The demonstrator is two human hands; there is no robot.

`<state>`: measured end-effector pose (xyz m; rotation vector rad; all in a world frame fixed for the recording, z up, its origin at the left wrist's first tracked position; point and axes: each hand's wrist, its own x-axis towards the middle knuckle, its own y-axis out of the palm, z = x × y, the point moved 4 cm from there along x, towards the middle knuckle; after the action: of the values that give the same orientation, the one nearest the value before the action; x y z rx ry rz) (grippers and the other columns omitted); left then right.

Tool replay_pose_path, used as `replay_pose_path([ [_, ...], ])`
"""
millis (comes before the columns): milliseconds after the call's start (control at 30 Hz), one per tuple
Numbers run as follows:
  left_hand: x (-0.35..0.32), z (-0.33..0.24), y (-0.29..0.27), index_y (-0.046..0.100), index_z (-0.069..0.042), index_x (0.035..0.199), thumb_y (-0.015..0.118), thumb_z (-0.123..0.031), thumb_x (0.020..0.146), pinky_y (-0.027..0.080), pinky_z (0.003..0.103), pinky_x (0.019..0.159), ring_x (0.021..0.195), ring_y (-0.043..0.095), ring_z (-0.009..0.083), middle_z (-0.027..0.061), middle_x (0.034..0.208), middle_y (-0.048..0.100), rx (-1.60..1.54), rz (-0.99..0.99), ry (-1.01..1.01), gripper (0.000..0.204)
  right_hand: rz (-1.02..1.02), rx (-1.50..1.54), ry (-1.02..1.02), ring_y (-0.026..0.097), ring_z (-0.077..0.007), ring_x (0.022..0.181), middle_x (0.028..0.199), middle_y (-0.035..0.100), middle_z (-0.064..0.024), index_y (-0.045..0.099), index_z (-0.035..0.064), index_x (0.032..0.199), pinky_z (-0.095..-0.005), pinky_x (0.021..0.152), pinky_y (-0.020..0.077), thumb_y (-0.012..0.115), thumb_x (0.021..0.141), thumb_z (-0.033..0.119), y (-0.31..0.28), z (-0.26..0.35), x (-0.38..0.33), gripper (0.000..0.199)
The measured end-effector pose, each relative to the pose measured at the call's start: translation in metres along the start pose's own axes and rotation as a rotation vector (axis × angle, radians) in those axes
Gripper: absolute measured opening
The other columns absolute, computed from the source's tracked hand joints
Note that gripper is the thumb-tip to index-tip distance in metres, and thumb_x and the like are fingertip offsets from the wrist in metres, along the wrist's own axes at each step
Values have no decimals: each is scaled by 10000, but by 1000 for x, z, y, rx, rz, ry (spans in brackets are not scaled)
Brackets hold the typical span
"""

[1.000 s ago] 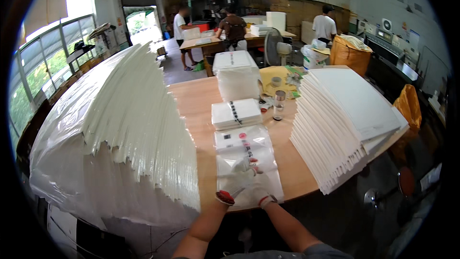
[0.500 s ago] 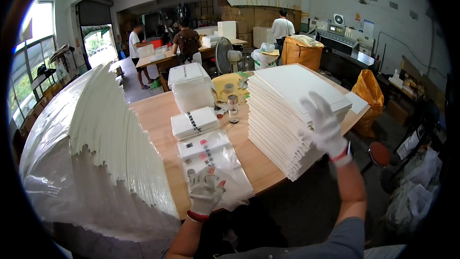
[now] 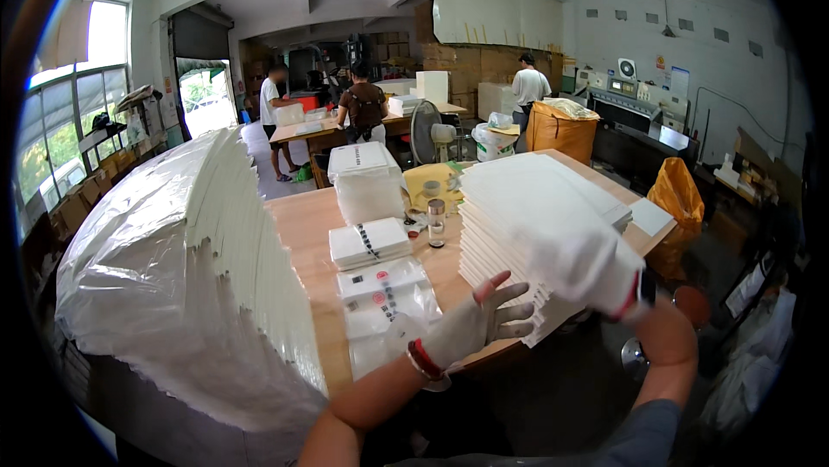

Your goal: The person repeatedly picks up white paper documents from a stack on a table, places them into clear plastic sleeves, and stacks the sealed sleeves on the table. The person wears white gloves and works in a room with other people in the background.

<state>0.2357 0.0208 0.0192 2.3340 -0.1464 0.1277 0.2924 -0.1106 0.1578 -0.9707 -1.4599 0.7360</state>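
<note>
My right hand (image 3: 587, 261), in a white glove with a red cuff, is over the near right corner of a tall stack of white boards (image 3: 501, 247). Motion smears its fingers, and I cannot tell whether it grips the top board (image 3: 527, 184). My left hand (image 3: 471, 326) is raised beside the stack's near side, fingers spread and holding nothing. Its white glove leaves some fingertips bare. Left of it, clear printed plastic bags (image 3: 386, 290) lie flat on the table, partly hidden by my left forearm. Behind them sits a bundle of white packets (image 3: 370, 243).
A large plastic-wrapped pile of white sheets (image 3: 142, 247) rises at the left. Farther back on the wooden table (image 3: 298, 223) stand another white stack (image 3: 367, 190) and a glass jar (image 3: 436, 225). Beyond are a fan (image 3: 426, 132), orange sacks (image 3: 560, 132) and several people.
My left hand has left the plastic bags and moved right, toward the board stack. My right hand has come lower over the stack's near corner. The view has shifted slightly.
</note>
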Motion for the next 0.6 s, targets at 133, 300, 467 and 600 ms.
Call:
replay_pose_path([
  [133, -12, -11, 21, 293, -20, 1330, 545, -135, 829, 439, 424, 926, 1104, 504, 275, 170, 1230, 461, -56, -99, -207, 572, 344, 623, -64, 583, -201, 957, 1045, 589, -100, 579, 43, 1096, -355, 884, 451, 562, 839, 197, -12, 26, -32, 301],
  [300, -53, -12, -17, 310, 18, 1317, 544, -45, 762, 440, 369, 925, 1092, 510, 260, 179, 1237, 450, 486, -199, -171, 605, -77, 595, 658, 597, -157, 867, 951, 629, -70, 568, 3, 1084, -276, 761, 491, 550, 884, 232, 38, -86, -122, 305],
  [467, -67, 26, -14, 271, 54, 1346, 629, -225, 683, 312, 399, 1010, 1248, 350, 353, 297, 1331, 327, 1361, -218, 423, 803, -660, 1448, 658, 551, -232, 1007, 1095, 569, -132, 487, -33, 1167, -343, 879, 448, 473, 919, 282, 136, -5, -125, 402],
  [600, -74, 117, -25, 271, 53, 1344, 626, -247, 661, 157, 589, 1030, 1298, 168, 495, 338, 1366, 229, 1805, -403, 766, 826, -646, 846, 638, 529, -265, 1031, 1128, 547, -171, 464, -59, 1198, -366, 884, 425, 600, 832, 155, 197, 70, -107, 444],
])
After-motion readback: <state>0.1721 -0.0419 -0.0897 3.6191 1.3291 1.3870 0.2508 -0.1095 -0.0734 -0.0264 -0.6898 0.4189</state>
